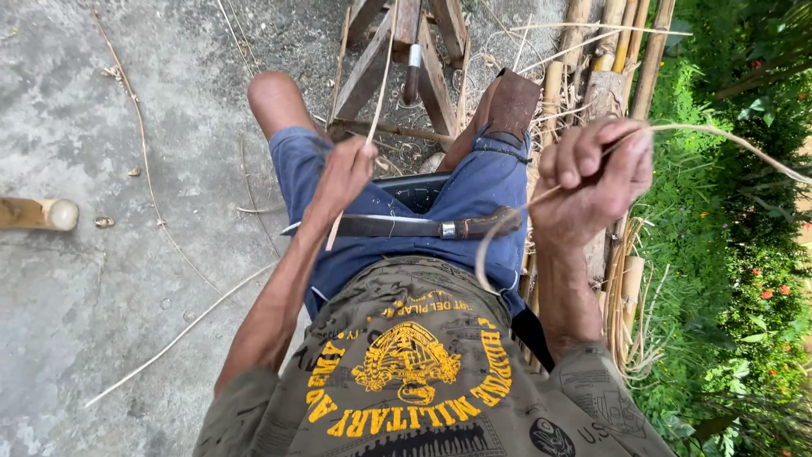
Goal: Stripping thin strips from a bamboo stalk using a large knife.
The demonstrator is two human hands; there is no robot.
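I sit in blue shorts with a long knife [397, 227] lying across my lap, its dark blade to the left and its wooden handle to the right. My left hand [342, 176] pinches a thin pale bamboo strip [379, 93] that runs up and away over my knee. My right hand [592, 173] is raised to the right, fingers curled around another thin strip [727, 137] that arcs off toward the greenery and loops below the hand. A brown leather pad [512, 103] covers my right knee.
A wooden trestle stand [406, 68] sits in front of my knees. Bamboo poles [609, 51] lie along the right, beside green plants. A cut bamboo piece [38, 213] lies at the left on the concrete floor, with loose strips scattered about.
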